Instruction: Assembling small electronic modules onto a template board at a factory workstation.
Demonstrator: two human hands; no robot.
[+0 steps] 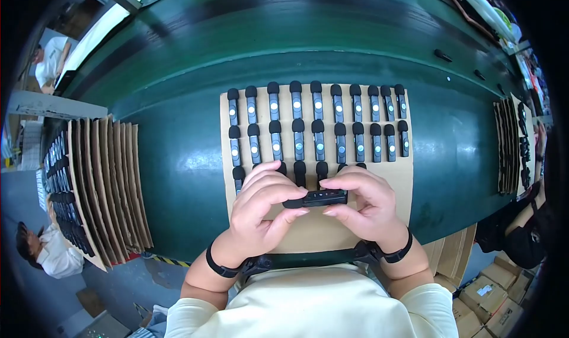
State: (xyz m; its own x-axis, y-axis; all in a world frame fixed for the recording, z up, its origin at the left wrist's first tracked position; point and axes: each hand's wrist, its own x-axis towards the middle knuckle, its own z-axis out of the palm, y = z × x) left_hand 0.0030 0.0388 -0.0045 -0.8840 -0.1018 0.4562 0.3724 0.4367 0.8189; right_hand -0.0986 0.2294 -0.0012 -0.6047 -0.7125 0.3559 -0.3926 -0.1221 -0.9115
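A small black wireless microphone (325, 198) with a foam tip is held level between my two hands, above the near part of a cardboard sheet (355, 234). Thumb and fingers of my left hand (259, 206) pinch it near the foam end. At its other end, my right hand (370, 204) grips it between thumb and forefinger. Dark marks or buttons show along its upward side. Beyond my hands, similar microphones (297, 101) lie in rows on the cardboard, foam ends away from me, most with a pale round dot. My hands partly cover the nearest row.
The bench has a green top (178, 178). Cardboard sheets (112, 184) bearing microphones stand upright at left, with another stack (507, 145) at right. A few loose black pieces (443, 56) lie far right. Cartons (486, 287) sit on the floor at lower right; other people are on both sides.
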